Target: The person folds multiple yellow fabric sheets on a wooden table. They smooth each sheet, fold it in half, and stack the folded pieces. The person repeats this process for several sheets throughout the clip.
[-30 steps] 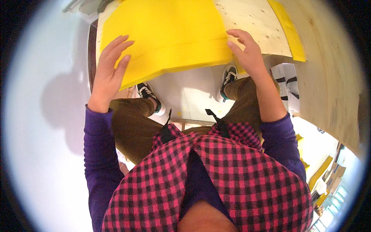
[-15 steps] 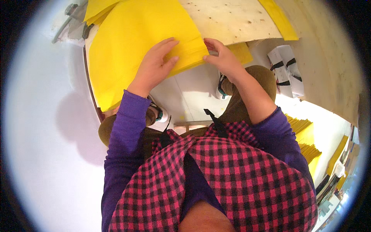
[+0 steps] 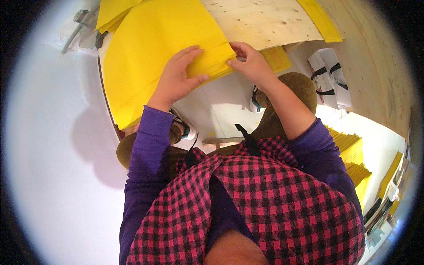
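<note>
Left hand (image 3: 176, 79) lies flat on the big yellow sheet stack (image 3: 150, 53), fingers spread, thumb tucked at the stack's near edge; grip not closed, just pressing down. Right hand (image 3: 251, 66) is at the stack's near right corner, fingertips pinched together on that corner; grip clamped on the yellow stack's edge. The two hands sit close, nearly meeting at the corner.

The stack rests on a pale plywood worktop (image 3: 265, 22), overhanging its near edge toward the person. Beyond the right hand, bare plywood with small holes; further right of it, a narrow yellow strip (image 3: 320, 20) lies on the board. Below the right-hand grip, a white bundle tied with black straps (image 3: 329, 77) sits on the floor. More yellow stacks (image 3: 353, 154) are well off to the right.
</note>
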A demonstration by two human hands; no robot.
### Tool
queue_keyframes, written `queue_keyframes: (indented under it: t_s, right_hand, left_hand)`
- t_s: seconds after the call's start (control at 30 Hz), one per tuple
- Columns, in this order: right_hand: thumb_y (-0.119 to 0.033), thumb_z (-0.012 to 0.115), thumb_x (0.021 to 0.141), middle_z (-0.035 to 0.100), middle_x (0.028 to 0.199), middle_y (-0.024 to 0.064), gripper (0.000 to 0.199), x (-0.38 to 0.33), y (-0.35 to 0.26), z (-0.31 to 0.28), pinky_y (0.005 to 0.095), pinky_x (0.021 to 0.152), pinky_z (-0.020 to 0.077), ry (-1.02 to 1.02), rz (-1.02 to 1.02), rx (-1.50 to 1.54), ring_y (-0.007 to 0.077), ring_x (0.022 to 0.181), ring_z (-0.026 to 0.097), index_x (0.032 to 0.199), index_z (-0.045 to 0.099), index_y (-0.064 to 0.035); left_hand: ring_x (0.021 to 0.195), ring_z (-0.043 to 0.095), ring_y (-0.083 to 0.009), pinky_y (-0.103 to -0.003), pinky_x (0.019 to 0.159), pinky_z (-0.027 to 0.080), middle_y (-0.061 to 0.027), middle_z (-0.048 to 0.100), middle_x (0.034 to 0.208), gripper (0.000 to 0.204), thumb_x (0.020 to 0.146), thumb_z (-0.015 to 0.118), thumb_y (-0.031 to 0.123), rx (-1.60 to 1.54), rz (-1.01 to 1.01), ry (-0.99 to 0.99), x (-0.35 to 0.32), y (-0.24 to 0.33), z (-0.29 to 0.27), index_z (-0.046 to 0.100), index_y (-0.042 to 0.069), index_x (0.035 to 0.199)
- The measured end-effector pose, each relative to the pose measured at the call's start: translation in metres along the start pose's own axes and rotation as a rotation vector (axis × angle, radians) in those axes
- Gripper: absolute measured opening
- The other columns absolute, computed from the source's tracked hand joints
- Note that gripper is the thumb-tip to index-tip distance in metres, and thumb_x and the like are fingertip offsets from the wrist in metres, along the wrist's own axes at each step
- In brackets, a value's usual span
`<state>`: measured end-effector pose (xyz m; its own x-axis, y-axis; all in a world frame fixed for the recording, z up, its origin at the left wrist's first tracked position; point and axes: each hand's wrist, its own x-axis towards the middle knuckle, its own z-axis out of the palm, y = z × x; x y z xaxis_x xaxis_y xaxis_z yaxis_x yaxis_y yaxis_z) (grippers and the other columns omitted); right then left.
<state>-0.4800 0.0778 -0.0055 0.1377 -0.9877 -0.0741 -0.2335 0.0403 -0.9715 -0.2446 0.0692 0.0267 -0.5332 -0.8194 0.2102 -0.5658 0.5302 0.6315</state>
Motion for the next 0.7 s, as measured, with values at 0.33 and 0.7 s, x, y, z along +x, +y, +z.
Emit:
queue_keyframes:
  t_s: [0.33, 0.7]
  right_hand:
    - [-0.017, 0.07, 0.08, 0.062, 0.114, 0.0137, 0.052, 0.009, -0.007, 0.006, 0.0339, 0.089, 0.0493, 0.14, -0.082, -0.152, 0.0231, 0.101, 0.061, 0.126, 0.051, -0.0018]
    - [-0.025, 0.078, 0.072, 0.054, 0.127, 0.0169, 0.074, 0.002, -0.001, -0.016, 0.0362, 0.093, 0.0474, -0.002, -0.017, -0.107, 0.0259, 0.111, 0.057, 0.136, 0.044, -0.008]
  left_hand:
    - [0.124, 0.047, -0.0313, -0.038, 0.105, 0.037, -0.015, 0.051, 0.133, 0.051, 0.076, 0.072, 0.014, 0.015, 0.011, 0.029, -0.001, -0.002, 0.004, 0.057, 0.006, 0.125]
    - [0.116, 0.053, -0.0339, -0.037, 0.096, 0.044, -0.0184, 0.056, 0.127, 0.033, 0.085, 0.061, 0.013, -0.133, 0.008, 0.066, -0.002, -0.007, 0.003, 0.06, 0.0, 0.116]
